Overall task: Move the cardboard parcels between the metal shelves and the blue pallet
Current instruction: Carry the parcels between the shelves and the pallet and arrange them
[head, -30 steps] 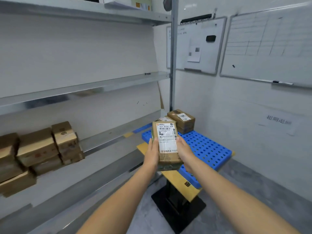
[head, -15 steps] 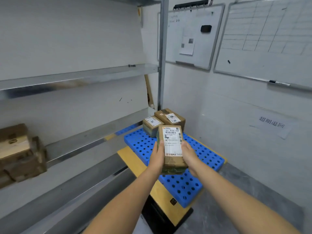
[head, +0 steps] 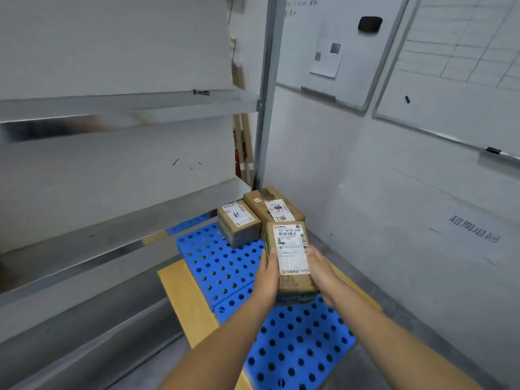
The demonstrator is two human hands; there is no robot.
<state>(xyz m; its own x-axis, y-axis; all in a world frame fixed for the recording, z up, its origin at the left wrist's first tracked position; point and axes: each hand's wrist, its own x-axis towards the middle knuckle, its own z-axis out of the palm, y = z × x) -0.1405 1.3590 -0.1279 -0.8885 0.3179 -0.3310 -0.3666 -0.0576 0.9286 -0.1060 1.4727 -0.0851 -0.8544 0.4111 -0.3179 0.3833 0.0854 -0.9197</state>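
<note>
I hold a long cardboard parcel (head: 291, 256) with a white shipping label above the blue pallet (head: 222, 266). My left hand (head: 267, 280) grips its left side and my right hand (head: 320, 273) grips its right side. Two more labelled parcels sit at the pallet's far corner: a small one (head: 237, 225) on the left and a larger one (head: 271, 209) behind it against the wall. The metal shelves (head: 118, 223) run along the left; the stretch in view holds no parcels.
The pallet rests on a yellow board (head: 185, 299). A shelf upright (head: 266, 88) stands at the corner. Whiteboards (head: 455, 68) hang on the right wall close to the pallet. Grey floor (head: 450, 350) runs along the wall on the right.
I have turned right and stepped closer to the pallet, carrying the parcel forward over it. The parcels on the left shelf have slid out of view.
</note>
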